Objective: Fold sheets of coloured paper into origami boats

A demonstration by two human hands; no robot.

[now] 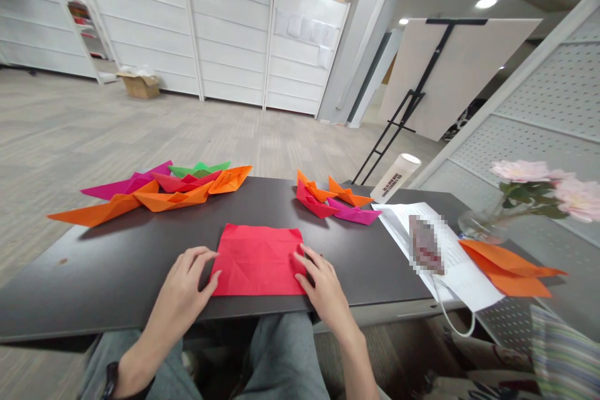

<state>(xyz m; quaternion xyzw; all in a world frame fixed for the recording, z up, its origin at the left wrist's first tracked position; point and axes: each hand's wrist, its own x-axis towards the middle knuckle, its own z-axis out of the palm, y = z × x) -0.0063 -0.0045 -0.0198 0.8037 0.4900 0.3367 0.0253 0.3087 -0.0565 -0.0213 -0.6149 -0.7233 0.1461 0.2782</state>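
Observation:
A creased red sheet of paper (260,262) lies flat near the front edge of the dark table (140,269). My left hand (187,281) rests at its left edge, fingers apart, the tips touching the paper's side. At the right edge is my right hand (321,284), its fingers spread and the tips on the paper. Neither hand grips the sheet. Folded paper boats in orange (178,199), magenta (117,189), red and green (199,169) stand at the back left. A smaller group of orange, red and magenta boats (354,212) stands behind and right of the sheet.
To the right are a white cup (396,178), white printed sheets (473,281) with a blurred item and a cord, an orange folded paper (515,269), and a glass vase (480,225) with pink flowers (520,170). Beyond the table stand an easel (412,100) and white shelving.

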